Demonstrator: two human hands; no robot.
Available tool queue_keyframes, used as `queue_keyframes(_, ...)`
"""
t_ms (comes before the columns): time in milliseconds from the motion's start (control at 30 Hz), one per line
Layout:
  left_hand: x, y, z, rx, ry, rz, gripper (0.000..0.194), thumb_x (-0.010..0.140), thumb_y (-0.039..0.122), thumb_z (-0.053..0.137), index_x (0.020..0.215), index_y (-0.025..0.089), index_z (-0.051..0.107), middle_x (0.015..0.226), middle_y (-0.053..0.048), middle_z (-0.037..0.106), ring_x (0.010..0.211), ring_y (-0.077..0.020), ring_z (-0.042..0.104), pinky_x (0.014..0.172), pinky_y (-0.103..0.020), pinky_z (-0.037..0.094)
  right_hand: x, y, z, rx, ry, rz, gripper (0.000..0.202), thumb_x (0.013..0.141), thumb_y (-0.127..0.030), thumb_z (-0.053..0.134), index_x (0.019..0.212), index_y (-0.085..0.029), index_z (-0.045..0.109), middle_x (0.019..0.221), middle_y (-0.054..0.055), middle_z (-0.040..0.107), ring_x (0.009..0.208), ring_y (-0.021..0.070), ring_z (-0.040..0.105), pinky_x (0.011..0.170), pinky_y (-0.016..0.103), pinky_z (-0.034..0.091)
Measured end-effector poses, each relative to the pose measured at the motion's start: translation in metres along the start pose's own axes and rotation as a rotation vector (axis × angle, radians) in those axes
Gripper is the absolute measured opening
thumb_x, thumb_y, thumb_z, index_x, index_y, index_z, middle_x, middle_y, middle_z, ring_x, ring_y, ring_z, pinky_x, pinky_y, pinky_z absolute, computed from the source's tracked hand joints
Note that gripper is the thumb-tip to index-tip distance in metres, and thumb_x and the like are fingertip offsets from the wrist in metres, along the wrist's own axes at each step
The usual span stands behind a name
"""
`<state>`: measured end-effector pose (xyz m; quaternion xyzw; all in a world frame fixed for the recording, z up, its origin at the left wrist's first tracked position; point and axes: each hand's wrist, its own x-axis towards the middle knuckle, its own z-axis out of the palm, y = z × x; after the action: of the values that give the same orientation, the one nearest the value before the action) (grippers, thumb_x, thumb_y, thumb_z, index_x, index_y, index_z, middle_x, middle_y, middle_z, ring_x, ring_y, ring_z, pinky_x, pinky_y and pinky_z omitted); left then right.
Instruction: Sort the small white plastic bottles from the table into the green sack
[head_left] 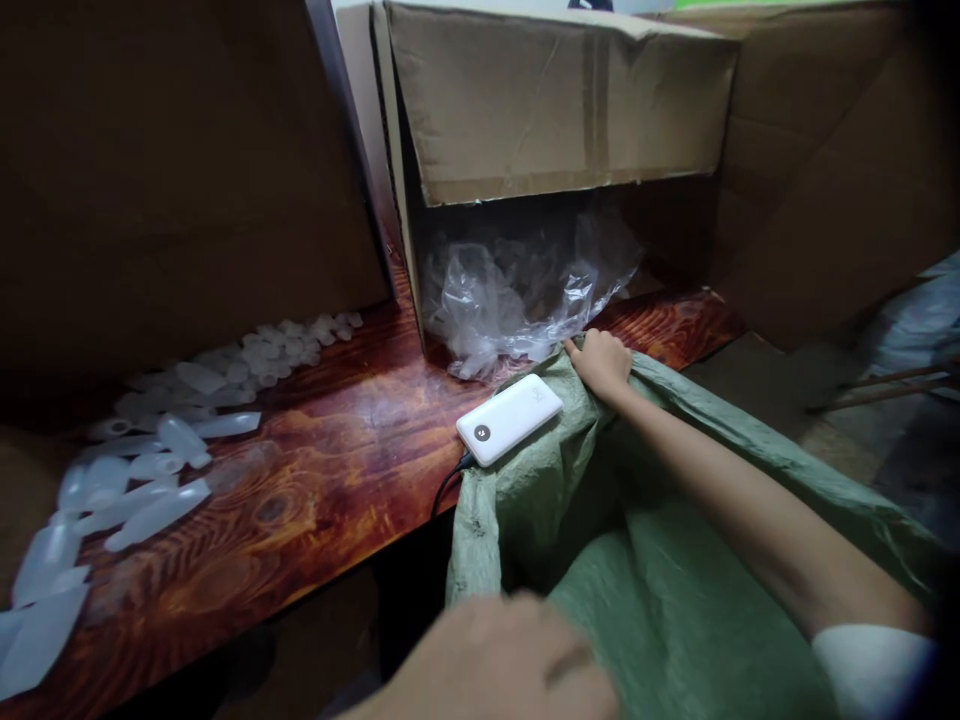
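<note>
Head view has you with both hands down by a big green sack point(532, 490), its mouth open at the front edge of the bench point(322, 480). Your right hand point(600, 362) has its fingers curled over the far rim, so yeah, you're holding the sack there, with that forearm reaching across the opening from a white sleeve point(870, 660). Your left hand point(517, 650) is a blurry lump at the bottom of the frame, fingers bent, right by the near side of the sack; honestly can't tell if it's gripping anything. You've got a white power bank point(517, 415) lying at a slant on the sack's rim, just beside your right hand, with a black cable point(444, 485) coming off its near end and dropping over the edge. Behind that, a cardboard box point(555, 100) sits with its flap hanging down and crumpled clear plastic point(495, 300) spilling out of the front. Over on your left there's a loose pile of translucent plastic pieces point(161, 490), longer ones nearer you and short stubby ones point(277, 355) farther back, next to a big dark cardboard panel point(187, 180).
</note>
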<state>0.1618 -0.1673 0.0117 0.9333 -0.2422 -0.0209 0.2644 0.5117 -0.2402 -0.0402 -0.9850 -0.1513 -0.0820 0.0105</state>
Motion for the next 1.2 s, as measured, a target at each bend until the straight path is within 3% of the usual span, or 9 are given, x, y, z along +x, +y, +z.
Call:
queue_keyframes(133,0.049,-0.049,-0.034,0.371,0.247,-0.360,0.043,0.091,0.037,0.050,0.128,0.015,0.050,0.131,-0.021,0.052,0.116,-0.0323,0.051,0.096,-0.050,0.042,-0.002,0.001,0.000,0.014,0.027,-0.010,0.048,0.095,-0.050,0.038,0.108,-0.008,0.059,0.110,0.025,0.061,0.102,0.0348,0.057,0.080,0.041,0.041)
queue_keyframes(267,0.081,-0.087,-0.029,0.531,0.195,-0.445,0.040,0.090,0.027,0.051,0.129,0.016,0.049,0.119,-0.019,0.055,0.101,-0.0305,0.054,0.080,-0.044,0.045,-0.005,0.000,0.000,0.026,0.049,-0.009,0.048,0.095,-0.050,0.039,0.108,-0.008,0.059,0.109,0.025,0.061,0.102,0.0353,0.056,0.081,0.041,0.040)
queue_keyframes(367,0.090,-0.086,-0.025,0.538,0.217,-0.424,0.031,0.090,0.027,0.048,0.119,0.017,0.055,0.108,-0.017,0.056,0.093,-0.0295,0.052,0.074,-0.042,0.043,-0.005,-0.001,0.002,0.033,0.058,-0.002,0.047,0.095,-0.049,0.039,0.108,-0.008,0.059,0.110,0.025,0.061,0.103,0.0353,0.055,0.082,0.041,0.039)
queue_keyframes(500,0.094,-0.068,-0.025,0.475,0.267,-0.363,0.026,0.091,0.028,0.045,0.109,0.018,0.059,0.112,-0.016,0.056,0.095,-0.0309,0.049,0.076,-0.044,0.041,-0.003,0.000,0.004,0.040,0.050,0.004,0.048,0.095,-0.049,0.039,0.108,-0.008,0.059,0.111,0.024,0.061,0.103,0.0351,0.055,0.082,0.041,0.039)
queue_keyframes(633,0.098,-0.056,-0.018,0.448,0.234,-0.199,0.025,0.091,0.027,0.044,0.109,0.018,0.059,0.111,-0.014,0.056,0.094,-0.0296,0.049,0.076,-0.043,0.041,0.000,0.001,0.005,0.045,0.028,0.007,0.049,0.095,-0.051,0.037,0.108,-0.009,0.059,0.112,0.023,0.061,0.104,0.0353,0.055,0.083,0.042,0.039)
queue_keyframes(767,0.108,-0.070,-0.005,0.481,0.207,-0.087,0.028,0.091,0.026,0.044,0.115,0.019,0.058,0.113,-0.014,0.057,0.092,-0.0288,0.051,0.074,-0.041,0.040,0.002,0.004,0.004,0.056,-0.006,0.006,0.052,0.094,-0.054,0.035,0.108,-0.010,0.059,0.113,0.023,0.061,0.105,0.0356,0.055,0.083,0.042,0.040)
queue_keyframes(1033,0.118,-0.112,-0.005,0.560,0.306,-0.217,0.036,0.095,0.029,0.038,0.128,0.026,0.053,0.132,-0.013,0.054,0.101,-0.0311,0.054,0.077,-0.043,0.042,0.007,0.004,0.001,0.108,-0.082,0.045,0.053,0.093,-0.055,0.040,0.111,-0.009,0.059,0.119,0.024,0.059,0.112,0.0358,0.053,0.091,0.046,0.039)
queue_keyframes(1133,0.116,-0.113,-0.008,0.570,0.325,-0.240,0.038,0.097,0.030,0.034,0.131,0.026,0.052,0.136,-0.014,0.053,0.101,-0.0310,0.057,0.077,-0.044,0.043,0.011,0.005,-0.010,0.163,-0.154,0.057,0.049,0.093,-0.055,0.046,0.109,-0.011,0.061,0.115,0.017,0.062,0.108,0.0284,0.058,0.092,0.045,0.042)
queue_keyframes(1200,0.115,-0.108,-0.009,0.593,0.330,-0.235,0.039,0.096,0.028,0.039,0.131,0.021,0.052,0.137,-0.017,0.053,0.109,-0.0336,0.056,0.087,-0.048,0.042,0.011,0.008,-0.021,0.225,-0.221,0.028,0.045,0.094,-0.055,0.048,0.103,-0.013,0.063,0.106,0.009,0.067,0.099,0.0224,0.063,0.089,0.043,0.046)
